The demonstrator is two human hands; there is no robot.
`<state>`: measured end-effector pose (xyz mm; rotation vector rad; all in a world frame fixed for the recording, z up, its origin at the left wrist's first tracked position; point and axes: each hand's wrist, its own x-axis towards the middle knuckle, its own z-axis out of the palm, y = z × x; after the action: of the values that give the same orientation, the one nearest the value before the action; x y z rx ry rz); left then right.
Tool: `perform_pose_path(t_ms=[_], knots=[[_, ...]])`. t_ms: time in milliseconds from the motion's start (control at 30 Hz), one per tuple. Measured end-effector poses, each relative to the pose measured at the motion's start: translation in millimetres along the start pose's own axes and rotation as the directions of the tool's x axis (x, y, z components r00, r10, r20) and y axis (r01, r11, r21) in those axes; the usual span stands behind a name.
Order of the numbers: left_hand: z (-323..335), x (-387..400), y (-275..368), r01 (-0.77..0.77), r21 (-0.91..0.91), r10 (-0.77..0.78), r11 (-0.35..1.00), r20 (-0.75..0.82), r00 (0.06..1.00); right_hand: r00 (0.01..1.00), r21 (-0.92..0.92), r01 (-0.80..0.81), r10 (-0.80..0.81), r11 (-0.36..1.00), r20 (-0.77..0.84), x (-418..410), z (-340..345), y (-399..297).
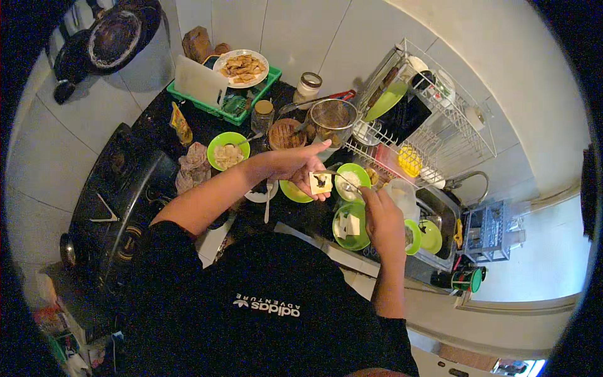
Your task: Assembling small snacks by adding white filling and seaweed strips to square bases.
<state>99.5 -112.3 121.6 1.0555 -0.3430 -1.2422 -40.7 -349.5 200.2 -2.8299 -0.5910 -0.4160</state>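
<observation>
My left hand is palm up with the thumb spread, holding a small square pale wrapper on its fingers. Dark filling sits in the middle of the wrapper. My right hand grips a thin metal utensil, its tip close to the wrapper's upper edge; whether it is a spoon or fork is unclear. Beneath the utensil is a green bowl of white stuff. Nearer me, a green dish holds pale square sheets. Another green bowl is partly hidden under my left hand.
A fork rests on a white plate. Behind stand a green bowl, glass jars, a mesh strainer and a green basket. A stove lies left; a dish rack and sink right.
</observation>
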Motion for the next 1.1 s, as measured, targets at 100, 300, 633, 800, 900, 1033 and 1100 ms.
perform_pose_path(t_ms=[100, 300, 633, 800, 900, 1033, 1100], knots=[[-1.9, 3.1, 0.0, 0.024, 0.002, -0.024, 1.000, 0.025, 0.999, 1.000, 0.025, -0.006, 0.006, 1.000, 0.011, 2.1, -1.7, 0.8], [6.4, 1.6, 5.0, 0.047, -0.059, -0.048, 0.997, -0.016, 0.999, 0.999, 0.048, 0.032, -0.031, 0.998, -0.015, 2.2, 3.9, 5.7], [3.9, -8.6, 3.8, -0.007, -0.059, 0.008, 0.998, 0.013, 1.000, 0.999, 0.085, -0.035, 0.037, 0.996, -0.024, 2.8, -1.4, 1.1], [-2.8, -8.7, 0.1, 0.005, -0.069, -0.003, 0.998, 0.018, 1.000, 0.999, 0.077, -0.048, 0.046, 0.996, 0.024, 6.2, 2.4, 2.1], [-6.7, -7.8, -3.5, -0.038, -0.073, 0.042, 0.997, 0.063, 0.997, 0.997, 0.131, 0.078, -0.077, 0.988, -0.009, 10.7, 7.2, 5.4], [-2.7, -10.9, -1.3, -0.051, -0.091, 0.055, 0.995, 0.039, 0.998, 0.996, 0.069, 0.085, -0.086, 0.994, 0.016, 19.5, 3.6, -0.4], [-2.7, -13.8, -2.4, -0.099, -0.089, 0.101, 0.991, 0.018, 0.995, 0.997, 0.074, 0.071, -0.073, 0.995, 0.027, 22.8, 2.4, 0.1]])
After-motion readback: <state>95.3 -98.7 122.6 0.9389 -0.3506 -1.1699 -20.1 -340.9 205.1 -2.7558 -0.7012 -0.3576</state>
